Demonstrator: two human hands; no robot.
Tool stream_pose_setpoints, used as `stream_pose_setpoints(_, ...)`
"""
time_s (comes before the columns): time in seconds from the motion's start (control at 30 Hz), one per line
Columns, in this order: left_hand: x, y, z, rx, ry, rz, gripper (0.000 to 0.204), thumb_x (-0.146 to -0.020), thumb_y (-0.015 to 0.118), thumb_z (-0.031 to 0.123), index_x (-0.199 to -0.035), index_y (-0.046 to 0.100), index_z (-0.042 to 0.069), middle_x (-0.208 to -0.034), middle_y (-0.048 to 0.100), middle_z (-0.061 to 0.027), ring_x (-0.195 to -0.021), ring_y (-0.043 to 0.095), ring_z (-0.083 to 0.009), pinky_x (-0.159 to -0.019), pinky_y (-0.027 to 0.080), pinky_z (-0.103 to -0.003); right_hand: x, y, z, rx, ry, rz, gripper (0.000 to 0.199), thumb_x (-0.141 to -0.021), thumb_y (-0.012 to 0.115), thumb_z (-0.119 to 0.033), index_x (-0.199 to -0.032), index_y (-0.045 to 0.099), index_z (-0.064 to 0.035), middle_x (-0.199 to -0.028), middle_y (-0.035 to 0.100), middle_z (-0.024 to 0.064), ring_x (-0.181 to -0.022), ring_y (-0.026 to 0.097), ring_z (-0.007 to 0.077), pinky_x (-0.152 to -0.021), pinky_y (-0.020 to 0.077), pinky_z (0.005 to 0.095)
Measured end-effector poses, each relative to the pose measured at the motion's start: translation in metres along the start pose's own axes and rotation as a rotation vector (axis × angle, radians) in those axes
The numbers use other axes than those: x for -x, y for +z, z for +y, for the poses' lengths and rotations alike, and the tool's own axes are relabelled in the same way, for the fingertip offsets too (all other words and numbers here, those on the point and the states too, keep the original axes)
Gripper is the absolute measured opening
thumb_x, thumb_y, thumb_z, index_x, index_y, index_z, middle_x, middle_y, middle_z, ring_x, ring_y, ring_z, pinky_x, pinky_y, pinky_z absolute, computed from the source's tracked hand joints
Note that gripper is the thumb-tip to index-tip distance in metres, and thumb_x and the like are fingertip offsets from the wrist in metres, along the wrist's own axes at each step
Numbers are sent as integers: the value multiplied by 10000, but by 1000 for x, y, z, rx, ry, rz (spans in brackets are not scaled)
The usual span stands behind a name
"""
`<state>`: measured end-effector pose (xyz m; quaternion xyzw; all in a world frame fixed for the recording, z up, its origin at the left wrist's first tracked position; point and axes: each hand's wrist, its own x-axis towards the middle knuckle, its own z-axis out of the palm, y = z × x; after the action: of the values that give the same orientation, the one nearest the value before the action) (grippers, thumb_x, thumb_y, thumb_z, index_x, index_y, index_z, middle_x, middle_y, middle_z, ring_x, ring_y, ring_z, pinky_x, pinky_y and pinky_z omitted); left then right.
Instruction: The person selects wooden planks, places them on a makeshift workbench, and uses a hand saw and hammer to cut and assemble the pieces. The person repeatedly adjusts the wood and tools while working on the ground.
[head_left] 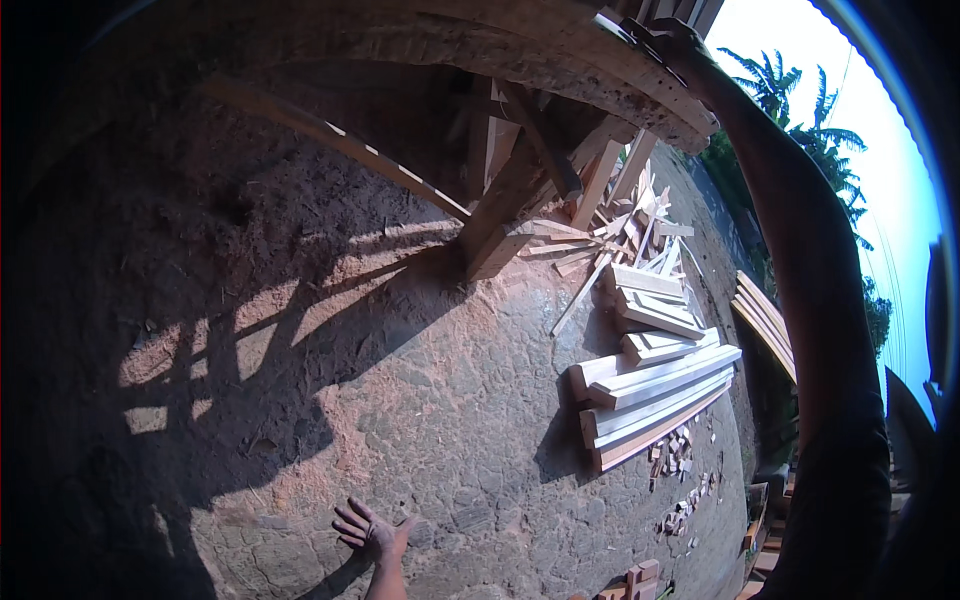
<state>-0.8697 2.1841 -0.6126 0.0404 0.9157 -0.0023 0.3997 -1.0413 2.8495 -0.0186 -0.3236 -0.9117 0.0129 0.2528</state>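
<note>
My left hand (374, 531) hangs over the ground at the lower middle, fingers spread and holding nothing. My right arm (800, 230) reaches up along the right side to the far end of a thick, rough wooden workbench (560, 65). There my right hand (676, 48) rests at the bench's top edge, beside a pale strip. It is in dark shade, so I cannot make out whether its fingers close on anything. Beneath the bench top are a heavy wooden leg (500, 225) and a slanting brace (340, 145).
Sawn timber beams (660, 385) lie stacked on the cracked ground right of the bench. A heap of thin offcuts (640, 235) lies behind them, and small wood blocks (675, 455) are scattered nearby. More planks (765, 325) lie beyond. Wood pieces (640, 580) sit at the lower edge.
</note>
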Motion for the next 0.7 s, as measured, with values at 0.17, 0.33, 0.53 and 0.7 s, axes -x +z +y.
stream_pose_setpoints(0.17, 5, 18, 28, -14, 59, -31, 1613, -534, 841, 815, -1651, -73, 95, -1679, -205, -263, -1538, -106, -538, -1218, 19, -669, -20, -27, 72, 105, -256, 42, 458, -985, 694, -364, -1381, 623, -146, -1200, 720, 104, -1047, 694, 230, -923, 540, 400)
stream_pose_setpoints(0.33, 11, 14, 42, -46, 74, -37, 1602, -545, 836, 813, -1651, -72, 93, -1684, -181, -268, -1538, -86, -548, -1219, 36, -670, -24, -24, 77, -578, -119, -74, 386, -983, 645, -131, -1356, 546, -146, -1427, 599, 112, -1272, 615, 220, -967, 567, 316)
stream_pose_setpoints(0.53, 13, 18, 23, 27, 104, 88, 1571, -565, 806, 831, -1649, -32, 62, -1683, -101, -312, -1523, -65, -589, -1210, 51, -691, 66, -31, 49, 122, -306, 615, 366, -1019, 658, -324, -1320, 657, -117, -1087, 742, 39, -817, 661, 164, -765, 518, 359)
stream_pose_setpoints(0.7, 1, 41, 24, -11, 230, 111, 1533, -603, 710, 899, -1653, -57, 86, -1674, -112, -333, -1506, -53, -612, -1165, 43, -745, 368, -54, 46, 90, -187, 526, 387, -1010, 644, -240, -1368, 600, -103, -1189, 698, 120, -920, 656, 267, -793, 528, 430)
